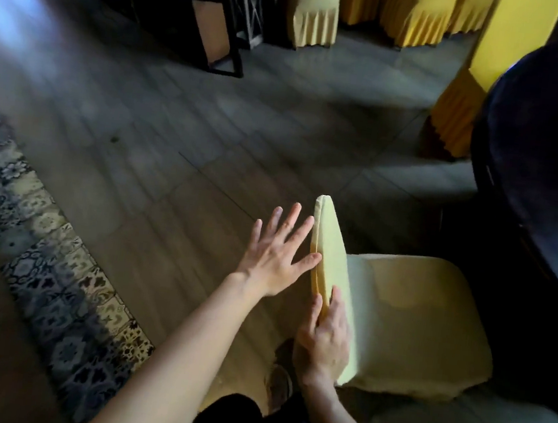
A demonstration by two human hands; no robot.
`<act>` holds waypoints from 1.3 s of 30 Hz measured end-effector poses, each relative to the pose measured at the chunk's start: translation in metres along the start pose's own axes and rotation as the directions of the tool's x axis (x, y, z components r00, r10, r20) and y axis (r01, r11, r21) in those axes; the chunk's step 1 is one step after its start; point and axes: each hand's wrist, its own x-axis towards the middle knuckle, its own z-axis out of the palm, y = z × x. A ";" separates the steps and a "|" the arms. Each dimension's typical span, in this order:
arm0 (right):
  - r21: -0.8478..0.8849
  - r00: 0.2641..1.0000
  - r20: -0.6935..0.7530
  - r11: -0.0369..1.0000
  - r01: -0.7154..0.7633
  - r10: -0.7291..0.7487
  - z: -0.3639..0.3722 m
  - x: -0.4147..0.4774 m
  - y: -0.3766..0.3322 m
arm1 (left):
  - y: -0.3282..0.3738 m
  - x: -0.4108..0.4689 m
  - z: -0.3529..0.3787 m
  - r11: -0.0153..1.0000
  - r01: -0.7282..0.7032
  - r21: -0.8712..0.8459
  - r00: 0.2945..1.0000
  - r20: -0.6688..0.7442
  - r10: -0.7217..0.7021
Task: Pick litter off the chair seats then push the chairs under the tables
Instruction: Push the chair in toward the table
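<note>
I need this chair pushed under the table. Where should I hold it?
Grip the top edge of the chair backrest from behind, both hands apart. It is thin, upright and faces you, with the seat pointing toward the table. The right hand already holds it.

- Head view, single: worn high, angled forward and down, wide-angle.
- Near field: chair (397, 313) close below.
- Far field: floor (175, 131) beyond.
</note>
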 end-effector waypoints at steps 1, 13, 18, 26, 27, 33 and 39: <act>-0.014 1.000 -0.022 1.000 -0.015 0.015 0.001 0.001 0.001 | 0.000 0.013 0.004 0.997 -0.072 0.007 0.997 0.033 0.071; -0.171 0.928 -0.372 0.980 -0.101 0.031 0.025 0.011 -0.007 | -0.017 0.126 0.008 0.579 -0.806 -0.118 0.574 0.081 0.815; -0.229 0.839 -0.531 0.933 -0.277 0.119 0.038 0.019 -0.026 | -0.014 0.158 0.000 0.371 -0.920 -0.127 0.361 0.094 0.928; -0.077 0.599 -0.728 0.828 -0.555 0.334 0.057 0.056 -0.082 | -0.025 0.148 0.014 0.439 -0.871 -0.220 0.449 0.005 0.893; -0.066 0.575 -0.742 0.817 -0.574 0.344 0.057 0.058 -0.081 | -0.024 0.147 0.015 0.449 -0.866 -0.220 0.462 -0.007 0.887; -0.028 0.490 -0.797 0.789 -0.614 0.353 0.056 0.069 -0.075 | -0.015 0.154 0.020 0.472 -0.860 -0.191 0.484 -0.018 0.875; -0.051 0.456 -0.832 0.776 -0.629 0.315 0.038 0.088 -0.058 | 0.008 0.170 0.023 0.465 -0.869 -0.169 0.465 0.044 0.884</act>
